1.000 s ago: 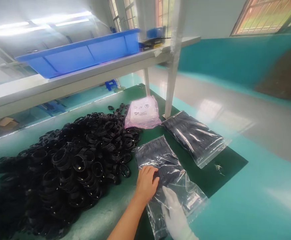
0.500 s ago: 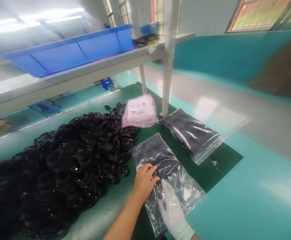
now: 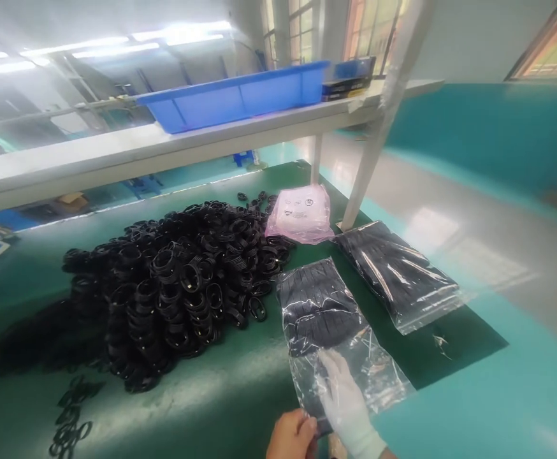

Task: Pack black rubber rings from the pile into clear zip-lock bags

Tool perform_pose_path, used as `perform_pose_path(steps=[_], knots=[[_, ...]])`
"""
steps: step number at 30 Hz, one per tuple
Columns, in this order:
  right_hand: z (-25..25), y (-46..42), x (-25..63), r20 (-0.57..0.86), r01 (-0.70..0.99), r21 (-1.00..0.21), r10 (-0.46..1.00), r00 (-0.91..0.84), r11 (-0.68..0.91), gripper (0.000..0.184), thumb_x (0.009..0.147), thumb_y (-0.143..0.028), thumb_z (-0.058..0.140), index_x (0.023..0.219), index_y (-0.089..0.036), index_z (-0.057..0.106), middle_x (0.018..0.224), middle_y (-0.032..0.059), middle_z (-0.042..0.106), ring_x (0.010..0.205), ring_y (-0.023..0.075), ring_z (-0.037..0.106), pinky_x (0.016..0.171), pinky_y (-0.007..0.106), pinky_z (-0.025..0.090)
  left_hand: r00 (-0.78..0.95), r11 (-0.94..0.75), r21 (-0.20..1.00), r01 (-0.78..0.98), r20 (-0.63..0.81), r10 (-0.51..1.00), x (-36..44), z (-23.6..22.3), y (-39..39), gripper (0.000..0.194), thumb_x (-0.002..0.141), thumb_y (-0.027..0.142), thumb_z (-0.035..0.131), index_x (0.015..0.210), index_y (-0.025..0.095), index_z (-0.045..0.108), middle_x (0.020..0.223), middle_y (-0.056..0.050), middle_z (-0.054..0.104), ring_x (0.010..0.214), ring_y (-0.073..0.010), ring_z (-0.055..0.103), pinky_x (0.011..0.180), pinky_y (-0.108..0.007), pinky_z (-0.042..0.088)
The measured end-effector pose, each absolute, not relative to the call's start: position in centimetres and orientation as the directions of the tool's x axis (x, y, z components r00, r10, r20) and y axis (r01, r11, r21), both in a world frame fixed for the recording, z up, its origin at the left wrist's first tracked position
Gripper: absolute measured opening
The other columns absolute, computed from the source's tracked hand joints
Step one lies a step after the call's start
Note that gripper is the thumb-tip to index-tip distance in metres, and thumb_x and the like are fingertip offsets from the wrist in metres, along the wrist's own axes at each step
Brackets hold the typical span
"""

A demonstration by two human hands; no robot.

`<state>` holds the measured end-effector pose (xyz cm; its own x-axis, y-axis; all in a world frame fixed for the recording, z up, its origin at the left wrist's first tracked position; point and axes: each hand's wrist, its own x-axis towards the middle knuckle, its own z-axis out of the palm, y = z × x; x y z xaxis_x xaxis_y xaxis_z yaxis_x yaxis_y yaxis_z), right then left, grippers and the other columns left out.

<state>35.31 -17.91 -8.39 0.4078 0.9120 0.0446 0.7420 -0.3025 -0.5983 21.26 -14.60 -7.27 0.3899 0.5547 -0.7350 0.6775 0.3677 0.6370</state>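
A clear plastic bag (image 3: 321, 312) partly filled with black parts lies on the green mat (image 3: 240, 382) in front of me. My left hand (image 3: 292, 437), bare, is curled at the bag's near edge and pinches the plastic. My right hand (image 3: 345, 401), in a white glove, rests flat at the bag's near, unfilled end with its fingers stretched out; I cannot tell whether they lie on or under the film. A big heap of black coiled rings (image 3: 178, 280) sits to the left of the bag.
A second filled clear bag (image 3: 397, 274) lies to the right, and a pink bag (image 3: 300, 213) behind. A white shelf (image 3: 164, 143) above carries a blue tray (image 3: 240, 99); its slanted post (image 3: 374, 146) meets the mat near the bags. A few loose rings (image 3: 71, 421) lie at the lower left.
My left hand has pulled back from the middle of the bag to its near edge. My view has swung left, and the gloved right hand stays on the bag.
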Motion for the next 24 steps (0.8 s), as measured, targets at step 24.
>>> perform_pose_path(steps=[24], knots=[[-7.0, -16.5, 37.4, 0.024, 0.876, -0.367, 0.938, 0.345, -0.313, 0.034, 0.083, -0.024, 0.035, 0.111, -0.020, 0.053, 0.113, 0.0092, 0.056, 0.091, 0.0183, 0.059, 0.078, 0.029, 0.046, 0.450, 0.476, 0.685, 0.552, -0.725, 0.522, 21.0, -6.4, -14.4, 0.035, 0.070, 0.047, 0.045, 0.059, 0.015, 0.057, 0.050, 0.000, 0.055, 0.045, -0.0104, 0.048, 0.049, -0.023, 0.038]])
